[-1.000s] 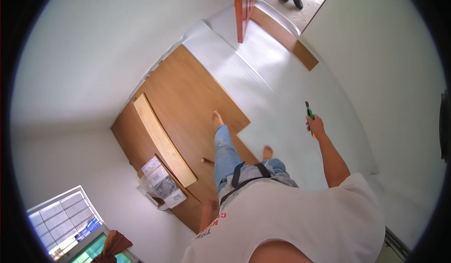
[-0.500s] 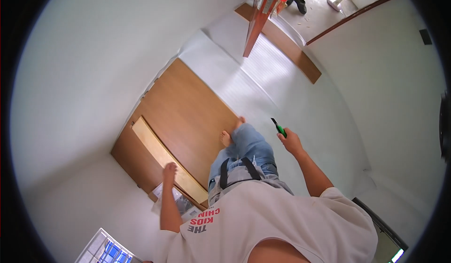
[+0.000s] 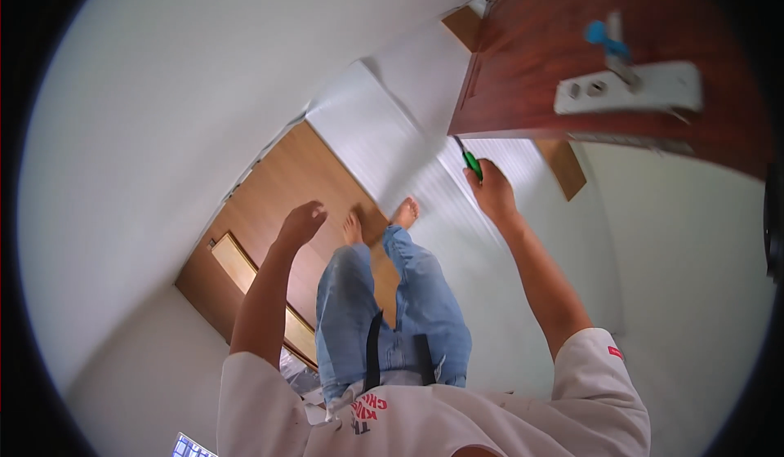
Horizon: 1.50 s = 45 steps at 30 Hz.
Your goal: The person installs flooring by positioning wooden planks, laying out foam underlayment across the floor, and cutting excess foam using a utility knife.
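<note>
My right hand (image 3: pixel 495 194) is closed around a green utility knife (image 3: pixel 472 165) with a dark blade end. The blade points up and away, close to the lower corner of a red-brown door (image 3: pixel 523 73). To the left, my left hand (image 3: pixel 302 223) hangs in the air over the brown wood flooring (image 3: pixel 278 171), fingers curled in and nothing visible in them. White foil-like underlay sheet (image 3: pixel 400 130) covers the floor beside the boards. My bare feet stand near the line where boards and underlay meet.
The door carries a white handle plate (image 3: pixel 674 85) with a blue item on its lever. Narrow light wood pieces (image 3: pixel 234 263) lie on the boards at the left, near clear plastic packaging (image 3: pixel 294 367). Brown boards (image 3: pixel 562 167) lie by the doorway. White walls flank both sides.
I have moved toward the door, which now fills the upper right. Both hands have risen in the view. The utility knife is still in my right hand.
</note>
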Available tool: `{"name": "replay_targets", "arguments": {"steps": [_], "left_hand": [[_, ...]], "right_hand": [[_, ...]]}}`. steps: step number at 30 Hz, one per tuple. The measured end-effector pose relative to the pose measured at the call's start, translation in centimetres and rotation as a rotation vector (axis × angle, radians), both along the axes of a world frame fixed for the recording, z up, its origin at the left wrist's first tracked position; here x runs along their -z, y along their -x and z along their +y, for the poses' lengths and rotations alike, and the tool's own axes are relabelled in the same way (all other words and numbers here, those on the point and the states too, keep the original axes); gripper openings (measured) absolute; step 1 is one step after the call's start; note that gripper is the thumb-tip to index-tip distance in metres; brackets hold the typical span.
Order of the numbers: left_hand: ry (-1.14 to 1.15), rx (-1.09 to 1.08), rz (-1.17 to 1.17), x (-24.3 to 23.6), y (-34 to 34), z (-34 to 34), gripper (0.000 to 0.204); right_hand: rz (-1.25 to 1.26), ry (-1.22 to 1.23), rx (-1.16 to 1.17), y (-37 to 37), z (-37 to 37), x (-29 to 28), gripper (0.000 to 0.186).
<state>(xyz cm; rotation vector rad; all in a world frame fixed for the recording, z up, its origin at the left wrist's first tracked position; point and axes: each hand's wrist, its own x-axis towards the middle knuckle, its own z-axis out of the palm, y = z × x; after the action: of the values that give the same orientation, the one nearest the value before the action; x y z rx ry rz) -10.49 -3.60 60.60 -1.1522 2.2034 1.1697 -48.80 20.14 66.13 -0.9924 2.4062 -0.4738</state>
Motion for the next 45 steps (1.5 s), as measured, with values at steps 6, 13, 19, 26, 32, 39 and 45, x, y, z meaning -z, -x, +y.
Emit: {"name": "replay_targets", "arguments": {"steps": [6, 13, 19, 26, 32, 39, 45], "left_hand": [[-0.377, -0.163, 0.115, 20.7, 12.1, -5.9, 0.058], [0.089, 0.113, 0.177, 44.9, 18.0, -10.9, 0.018], [0.330, 0.308, 0.328, 51.8, 18.8, -12.9, 0.020], [0.604, 0.472, 0.567, 55.0, 19.1, -14.2, 0.032], [0.711, 0.515, 0.591, 55.7, 19.6, -14.6, 0.034], [0.703, 0.545, 0.628, 55.5, 21.5, -15.4, 0.032], [0.695, 0.716, 0.501, 55.3, 28.4, -19.6, 0.045]], "right_hand": [[0.299, 0.139, -0.150, 7.0, -4.0, 14.4, 0.040], [0.809, -0.097, -0.061, 7.1, -5.6, 23.7, 0.036], [1.020, -0.216, 0.159, 9.0, -4.7, 26.7, 0.034], [1.127, -0.118, 0.261, 11.0, -4.5, 31.6, 0.030], [1.200, -0.130, 0.149, 13.9, -1.9, 32.8, 0.030], [0.726, -0.166, 0.235, 14.4, 1.0, 38.1, 0.032], [0.335, -0.247, 0.083, 9.3, -1.9, 43.9, 0.029]]}}
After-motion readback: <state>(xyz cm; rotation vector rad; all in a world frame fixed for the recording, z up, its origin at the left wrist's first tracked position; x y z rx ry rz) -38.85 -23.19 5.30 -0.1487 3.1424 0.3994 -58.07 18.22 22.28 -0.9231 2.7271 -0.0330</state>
